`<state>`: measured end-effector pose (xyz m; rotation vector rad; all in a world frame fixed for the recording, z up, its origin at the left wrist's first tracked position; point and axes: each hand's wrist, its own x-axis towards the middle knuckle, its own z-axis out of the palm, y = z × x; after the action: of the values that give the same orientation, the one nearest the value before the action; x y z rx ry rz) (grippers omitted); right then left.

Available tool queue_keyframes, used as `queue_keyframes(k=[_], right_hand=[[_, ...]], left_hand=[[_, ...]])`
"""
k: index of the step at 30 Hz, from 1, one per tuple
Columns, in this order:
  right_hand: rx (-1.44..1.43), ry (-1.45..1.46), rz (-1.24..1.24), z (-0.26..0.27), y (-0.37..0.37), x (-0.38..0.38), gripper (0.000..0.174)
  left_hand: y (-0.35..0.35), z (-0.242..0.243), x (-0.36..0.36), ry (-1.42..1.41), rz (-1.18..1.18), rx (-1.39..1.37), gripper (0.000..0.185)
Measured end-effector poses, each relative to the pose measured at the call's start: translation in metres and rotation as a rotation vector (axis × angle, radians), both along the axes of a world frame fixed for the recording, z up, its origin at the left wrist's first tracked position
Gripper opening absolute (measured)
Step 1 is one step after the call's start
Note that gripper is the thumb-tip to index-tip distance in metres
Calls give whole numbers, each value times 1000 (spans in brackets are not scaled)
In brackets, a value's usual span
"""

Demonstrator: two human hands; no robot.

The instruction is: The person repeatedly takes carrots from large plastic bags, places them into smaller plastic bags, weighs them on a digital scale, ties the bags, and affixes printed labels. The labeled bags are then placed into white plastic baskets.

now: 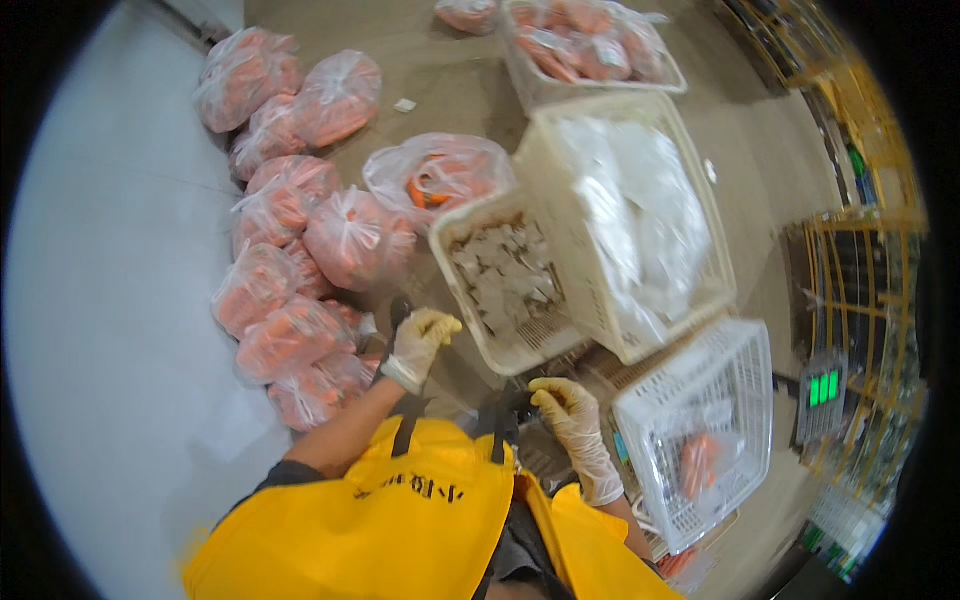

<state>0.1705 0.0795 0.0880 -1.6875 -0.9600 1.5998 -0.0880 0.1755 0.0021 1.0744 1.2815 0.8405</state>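
My left hand [420,346], in a pale thin glove, hovers between the bagged carrots and a cream plastic crate [495,364]. Its fingers are bent, and nothing is visible in them. In a similar glove, my right hand [574,424] is in front of my yellow vest [420,525], left of a white slatted basket [756,390]. Those fingers are curled, and I cannot tell whether they hold anything. Scraps of white material [502,270] lie in the cream crate. Just beyond it, an untied clear bag of carrots [480,172] shows its contents.
Tied bags of carrots [262,289] are piled along the white wall [127,262]. A tilted cream crate [551,225] holds clear plastic bags [645,202]. Behind it is a crate of bagged carrots [585,45]. A lit scale display [823,390] is right of the white basket.
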Motion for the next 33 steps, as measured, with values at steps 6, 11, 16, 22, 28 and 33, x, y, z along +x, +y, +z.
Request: queue_keyframes(k=[6,11,16,22,28,33], right_hand=[[-28,112,164,-96,171,-140,18],[-188,256,55,-254,326,-200,23],[-259,175,198,-446,441,-235,25],[-237,-450,380,-553,509,-252,36],[195,-1152,540,-678,583,-93,44],[33,-1067,817,-673,589,-115,45]], left_hand=[[29,-51,-98,59,198,-253,19],[28,-114,-109,-165,435,-391,19],[58,-177,-104,-116,525,-453,14],[93,-252,-124,-272,841,-692,14],[125,-249,-130,-447,679,-696,18],[143,-252,-134,-489,629,-683,18]])
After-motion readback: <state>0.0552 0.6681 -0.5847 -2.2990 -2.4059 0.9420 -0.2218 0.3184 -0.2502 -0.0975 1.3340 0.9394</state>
